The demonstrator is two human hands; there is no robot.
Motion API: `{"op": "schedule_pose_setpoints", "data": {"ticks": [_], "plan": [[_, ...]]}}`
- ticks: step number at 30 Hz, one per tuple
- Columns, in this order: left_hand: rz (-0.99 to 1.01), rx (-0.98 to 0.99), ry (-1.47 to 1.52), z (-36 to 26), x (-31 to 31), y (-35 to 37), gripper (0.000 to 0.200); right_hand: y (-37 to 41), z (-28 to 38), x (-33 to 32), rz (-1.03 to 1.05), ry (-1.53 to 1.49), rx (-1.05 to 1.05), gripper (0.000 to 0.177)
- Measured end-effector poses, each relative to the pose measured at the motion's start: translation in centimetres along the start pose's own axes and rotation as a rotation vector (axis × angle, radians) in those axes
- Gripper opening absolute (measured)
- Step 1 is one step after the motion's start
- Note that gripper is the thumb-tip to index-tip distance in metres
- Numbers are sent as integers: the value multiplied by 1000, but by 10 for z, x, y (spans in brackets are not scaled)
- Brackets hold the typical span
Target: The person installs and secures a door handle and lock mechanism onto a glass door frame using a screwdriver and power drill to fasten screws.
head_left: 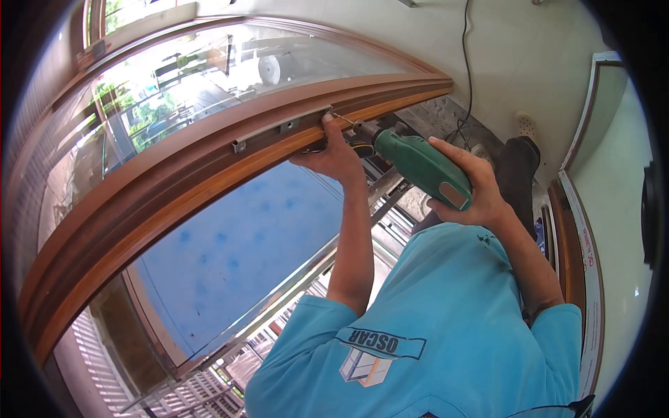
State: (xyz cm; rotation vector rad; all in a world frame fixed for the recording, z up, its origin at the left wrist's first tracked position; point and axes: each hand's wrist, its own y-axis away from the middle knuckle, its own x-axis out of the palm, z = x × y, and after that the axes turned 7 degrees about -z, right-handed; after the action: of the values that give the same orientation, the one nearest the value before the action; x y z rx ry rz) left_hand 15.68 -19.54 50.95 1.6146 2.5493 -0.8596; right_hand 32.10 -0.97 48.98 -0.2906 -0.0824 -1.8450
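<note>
My right hand (pixel 481 184) is wrapped round the body of a green power drill (pixel 418 164), whose chuck and thin bit point left at a brown window frame (pixel 209 139). The bit's tip is close to the right end of a narrow metal strip (pixel 261 132) lying along the frame. At that same end, the thumb of my left hand (pixel 338 157) presses on the strip. My left fingers reach under the frame's lower edge and are partly hidden. A small bracket-like piece (pixel 288 127) sits on the strip.
Glass panes (pixel 202 70) fill the frame's far side. A blue panel (pixel 244 244) lies below it. A black cable (pixel 468 70) runs down the pale floor on the right. Another framed panel (pixel 589 230) stands at my right, and a light clog (pixel 525 125) shows near my leg.
</note>
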Motion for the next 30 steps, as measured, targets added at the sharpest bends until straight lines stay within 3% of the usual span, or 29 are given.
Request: {"op": "schedule_pose_setpoints", "data": {"ticks": [30], "plan": [[-24,-22,-4,-7,-1,0,67,1,0,16,-32,107,-107,84]]}}
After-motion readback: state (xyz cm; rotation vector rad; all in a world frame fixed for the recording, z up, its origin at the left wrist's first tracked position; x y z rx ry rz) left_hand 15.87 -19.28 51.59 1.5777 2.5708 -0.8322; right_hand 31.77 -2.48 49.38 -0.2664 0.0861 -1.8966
